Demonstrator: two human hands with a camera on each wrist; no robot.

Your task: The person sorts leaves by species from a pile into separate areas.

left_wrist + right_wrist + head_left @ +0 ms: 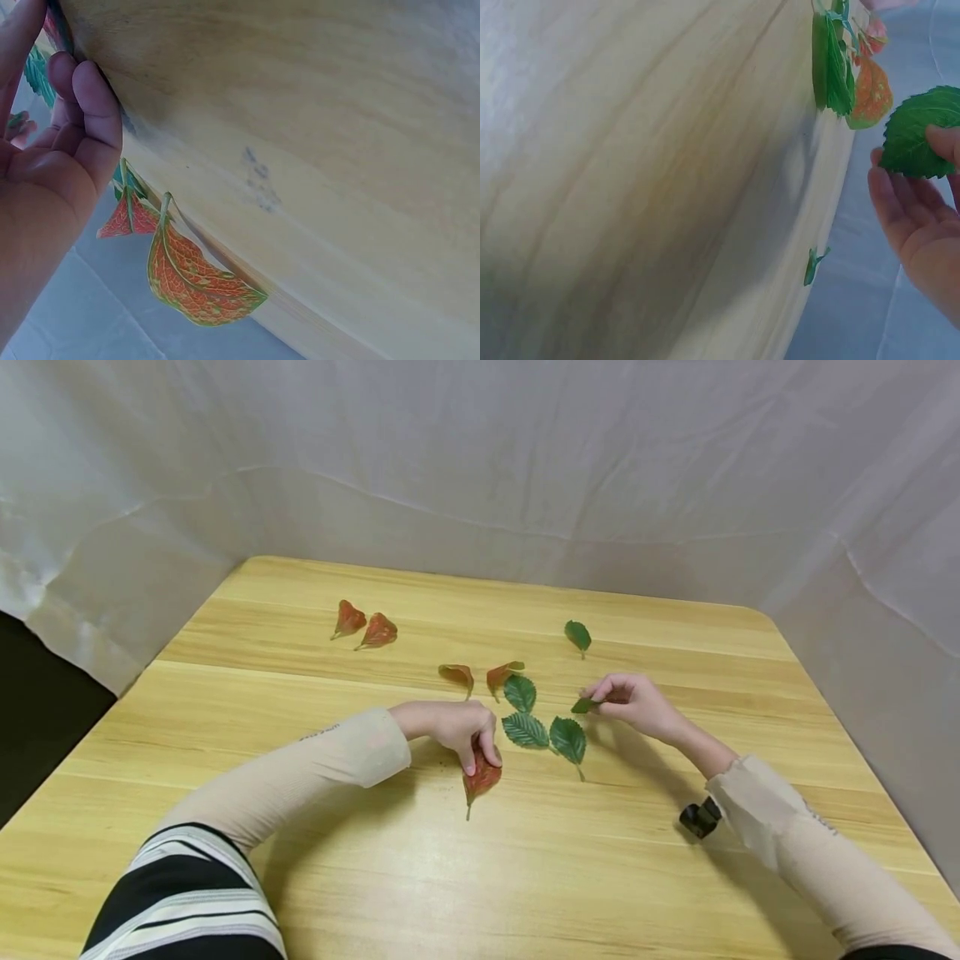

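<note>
A: L hand [459, 732]?
B: Down on the wooden table [225, 827], fingers curled, fingertips pressing a red leaf [481, 779] near the table's middle. Leaf lies flat, stem pointing toward the person. In the left wrist view the fingers [88, 112] are bent against the wood, w/ two other red leaves beyond them.

A: R hand [633, 702]?
B: Pinching a small green leaf [584, 704] betw. thumb and fingers, just above the tabletop, right of centre. Right wrist view shows that leaf [919, 133] at the fingertips, palm partly open below it.

A: What's betw. the hands?
B: Three green leaves [538, 722] in a loose cluster: one upper, two lower side by side, close together. The held leaf is just to the right of them.

A: Other stuff?
B: Two red leaves [480, 676] just behind the cluster. Two more, the far red pair [363, 625], toward the back left, well apart from the hands. A lone green leaf [577, 635] at the back, right of centre. White sheeting [525, 460] walls the table. Both forearms in beige sleeves [322, 760]; small black device [699, 818] at the R wrist.
</note>
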